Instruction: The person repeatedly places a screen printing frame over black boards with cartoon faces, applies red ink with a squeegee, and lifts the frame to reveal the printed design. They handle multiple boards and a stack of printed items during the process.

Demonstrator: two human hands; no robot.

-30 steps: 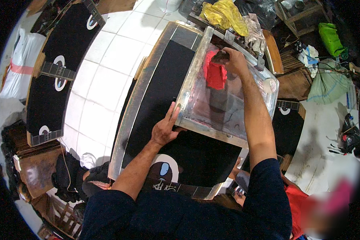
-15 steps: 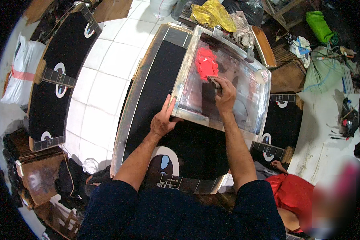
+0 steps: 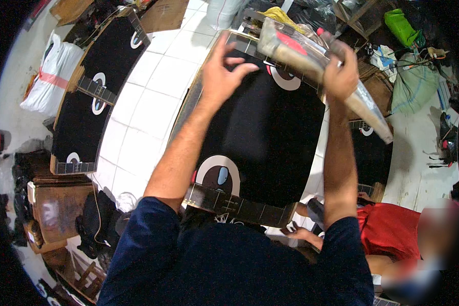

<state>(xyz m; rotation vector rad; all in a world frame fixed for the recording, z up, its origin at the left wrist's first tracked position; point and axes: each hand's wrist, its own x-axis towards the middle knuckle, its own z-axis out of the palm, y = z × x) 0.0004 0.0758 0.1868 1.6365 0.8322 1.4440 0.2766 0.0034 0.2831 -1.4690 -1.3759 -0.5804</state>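
Observation:
A screen-printing frame (image 3: 296,57), blurred by motion, is tilted up off the far end of a black fabric panel (image 3: 255,127). Red ink (image 3: 292,45) shows on its mesh. My right hand (image 3: 341,71) is closed at the frame's near edge, with a dark squeegee (image 3: 334,47) sticking out of it, red at the tip. Over the panel's far left corner my left hand (image 3: 223,76) hangs empty, thumb and fingers apart. Uncovered beneath the frame is a printed eye (image 3: 286,80); a second printed eye (image 3: 217,176) lies at the panel's near end.
More black panels with printed eyes lie on a long board (image 3: 86,109) to the left and another (image 3: 375,158) at right. White floor tiles (image 3: 150,84) run between. A person in red (image 3: 390,229) is close at my right. Cloths and bags (image 3: 408,81) crowd the far side.
The screen frame has come up off the panel and tilted, uncovering the far eye. My left hand has let go of its edge and moved away from me; my right hand has moved right and farther out.

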